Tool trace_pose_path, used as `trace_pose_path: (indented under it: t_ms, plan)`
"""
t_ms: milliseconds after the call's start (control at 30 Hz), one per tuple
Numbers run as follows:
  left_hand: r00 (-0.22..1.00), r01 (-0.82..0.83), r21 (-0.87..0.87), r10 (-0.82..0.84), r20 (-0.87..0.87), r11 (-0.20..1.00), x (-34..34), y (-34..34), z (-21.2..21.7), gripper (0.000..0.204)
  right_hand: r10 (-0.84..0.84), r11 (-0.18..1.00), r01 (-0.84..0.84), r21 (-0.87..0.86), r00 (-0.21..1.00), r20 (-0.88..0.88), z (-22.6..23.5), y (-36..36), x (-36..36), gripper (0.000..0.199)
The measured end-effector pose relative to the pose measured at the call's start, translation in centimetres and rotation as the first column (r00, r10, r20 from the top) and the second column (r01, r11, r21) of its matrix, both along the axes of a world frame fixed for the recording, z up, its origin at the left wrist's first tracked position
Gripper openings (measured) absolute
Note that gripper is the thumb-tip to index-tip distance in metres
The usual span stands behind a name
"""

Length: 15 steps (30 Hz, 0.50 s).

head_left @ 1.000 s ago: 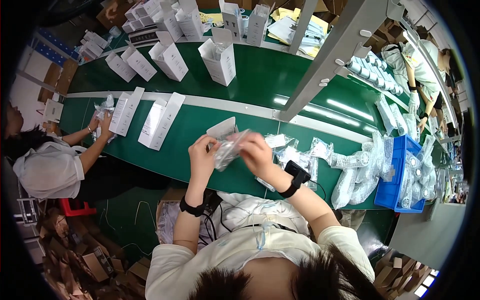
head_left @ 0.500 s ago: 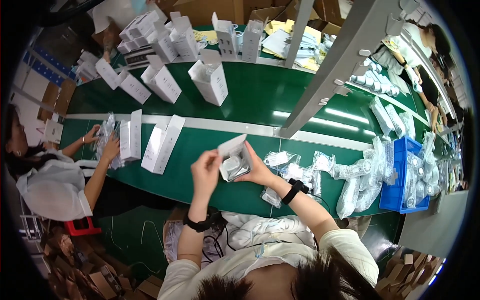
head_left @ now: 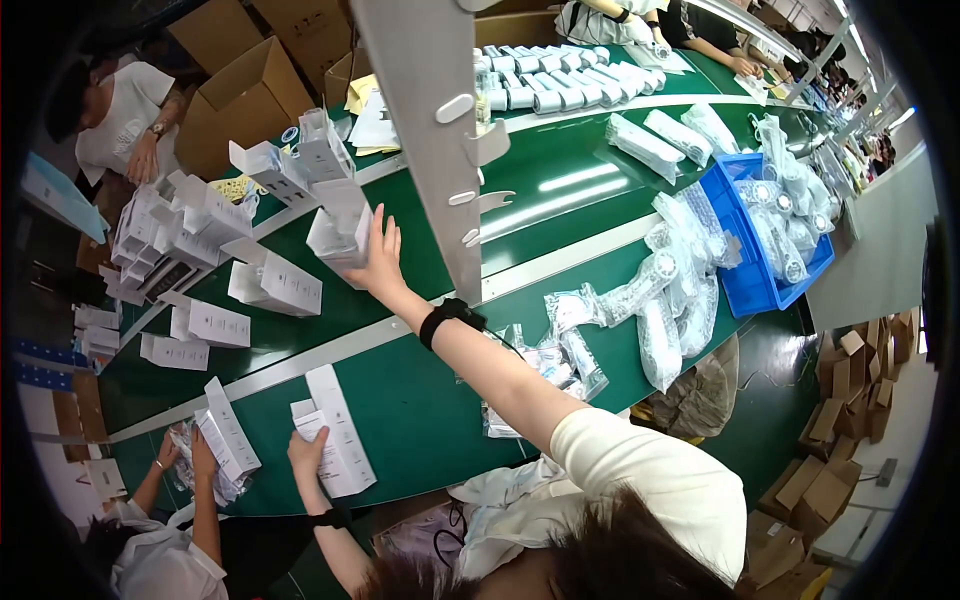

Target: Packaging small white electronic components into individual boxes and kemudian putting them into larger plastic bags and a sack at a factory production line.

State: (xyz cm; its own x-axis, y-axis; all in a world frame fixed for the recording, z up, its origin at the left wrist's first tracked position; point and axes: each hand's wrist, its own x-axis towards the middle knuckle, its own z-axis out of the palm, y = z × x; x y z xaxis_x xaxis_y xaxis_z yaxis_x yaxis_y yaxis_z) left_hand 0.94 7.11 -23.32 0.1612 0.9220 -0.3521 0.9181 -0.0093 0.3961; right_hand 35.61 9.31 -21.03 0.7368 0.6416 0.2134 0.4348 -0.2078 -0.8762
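Observation:
My right hand reaches far out to a white carton on the far green strip. Its fingers are stretched and slightly apart along the carton's right side, with the hand against it. That carton's top flap is up, and something pale and translucent shows inside. Near the table's front edge, my left hand grips the left side of another white carton, which has a tall raised flap. The left fingertips are partly hidden by the carton.
A co-worker's hands handle clear bags beside a white carton at lower left. More open cartons line the far strip. A grey post rises beside my right arm. Bagged parts and a blue bin lie to the right.
Both hands have left the small open carton they held together. The right hand went forward to the far strip, the left to the carton on the left. The view has turned.

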Motion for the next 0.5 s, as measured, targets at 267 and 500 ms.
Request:
trace_pose_path:
  t_ms: [267, 500]
  plan:
    - [0.317, -0.179, -0.383, 0.422, 0.850, 0.906, 8.6, -10.9, 1.3, 0.056, 0.480, 0.877, -0.480, 0.004, 0.877, 0.042, 2.1, -23.9, 2.2, 0.025]
    - [0.101, 0.012, -0.257, 0.254, 0.962, 0.966, 14.5, -12.1, 5.7, 0.088, 0.191, 0.784, 0.344, -0.517, 0.659, 0.728, 0.2, -33.5, 15.7, 0.041]
